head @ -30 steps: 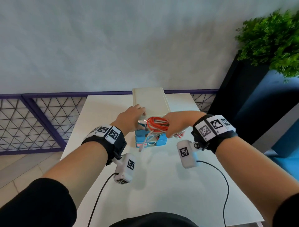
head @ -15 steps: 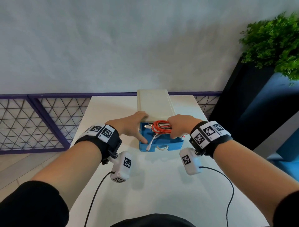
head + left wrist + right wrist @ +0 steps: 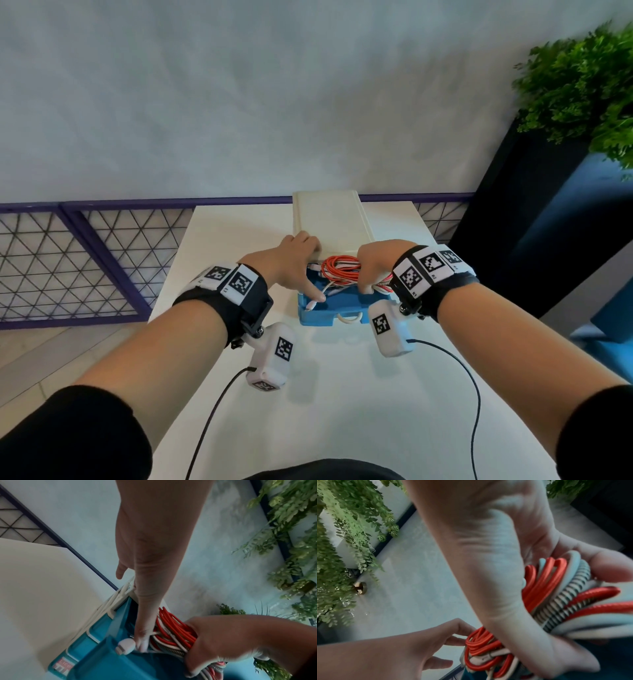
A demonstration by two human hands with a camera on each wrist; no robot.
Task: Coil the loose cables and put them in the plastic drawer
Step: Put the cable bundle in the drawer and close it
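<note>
Here, nearest on the white table (image 3: 342,394), the blue plastic drawer (image 3: 329,317) stands pulled out of its cream drawer unit (image 3: 330,219), a white loop handle on its front. Over it, the right hand (image 3: 375,263) has its fingers curled tight around a coiled bundle of orange and white cables (image 3: 339,270) that sits partly down in the drawer, while the left hand (image 3: 294,262), fingers extended and relaxed, presses its thumb on a white cable plug (image 3: 126,645) at the drawer's left wall. Beyond stand a purple lattice railing (image 3: 85,260), a grey wall and a leafy plant (image 3: 582,85) at the right.
</note>
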